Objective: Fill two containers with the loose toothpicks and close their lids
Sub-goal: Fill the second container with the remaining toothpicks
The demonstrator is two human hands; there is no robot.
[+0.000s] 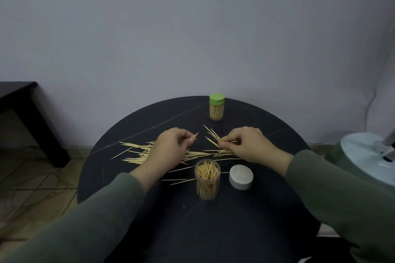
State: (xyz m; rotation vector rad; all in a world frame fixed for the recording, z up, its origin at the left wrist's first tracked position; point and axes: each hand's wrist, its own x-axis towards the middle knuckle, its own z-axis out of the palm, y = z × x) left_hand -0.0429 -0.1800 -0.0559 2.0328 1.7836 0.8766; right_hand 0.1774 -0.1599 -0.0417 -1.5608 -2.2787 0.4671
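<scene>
Your left hand [171,145] has its grip curled, pinching a few toothpicks; your right hand [245,145] pinches a fanned bunch. More loose toothpicks [136,151] lie scattered on the bench [256,220] under and between both hands. These look light, thin and sharp-tipped, so gather them mid-length in aligned bundles. The open container [207,179] stands half full beside its white lid [241,176]; the green-lidded container [216,109] is closed. Fingertips are partly hidden.

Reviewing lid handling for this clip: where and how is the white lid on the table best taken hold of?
Judging by its pose, grip the white lid round its smooth side wall, coming from above with the right hand. It lies flat beside the open container, short and round, its sides free for fingers.
</scene>
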